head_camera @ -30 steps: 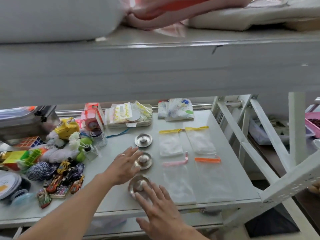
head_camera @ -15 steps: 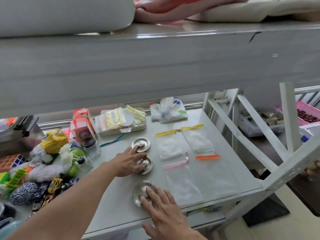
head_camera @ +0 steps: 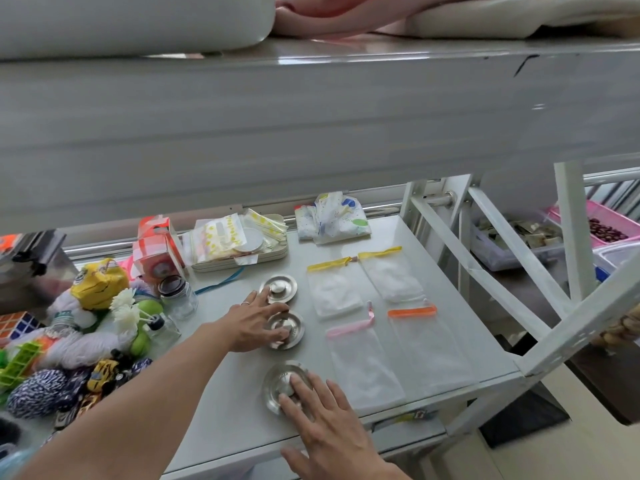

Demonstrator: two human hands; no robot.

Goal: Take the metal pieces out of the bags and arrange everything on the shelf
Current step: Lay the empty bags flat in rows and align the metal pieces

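Three round metal pieces with knobs lie in a column on the grey shelf [head_camera: 239, 403]: a far one [head_camera: 283, 286], a middle one [head_camera: 290, 333] and a near one [head_camera: 276, 382]. My left hand [head_camera: 252, 323] lies flat over the middle piece, its fingertips touching the far piece, fingers spread. My right hand [head_camera: 325, 420] rests its fingertips on the near piece without gripping it. To the right, flat clear bags lie in two rows: two with yellow strips [head_camera: 334, 292] [head_camera: 393, 275], one with a pink strip [head_camera: 360, 368], one with an orange strip [head_camera: 426, 344].
A heap of toys, yarn and a puzzle cube [head_camera: 14, 323] fills the shelf's left side, with a small glass jar [head_camera: 178, 296] nearby. A tray of packets [head_camera: 239, 244] and a patterned cloth bundle [head_camera: 332, 216] sit at the back. White frame braces [head_camera: 502, 271] rise on the right.
My left hand has slid forward from beside the middle piece so its fingertips reach the far one. My right hand stays on the near piece. The view has shifted slightly.
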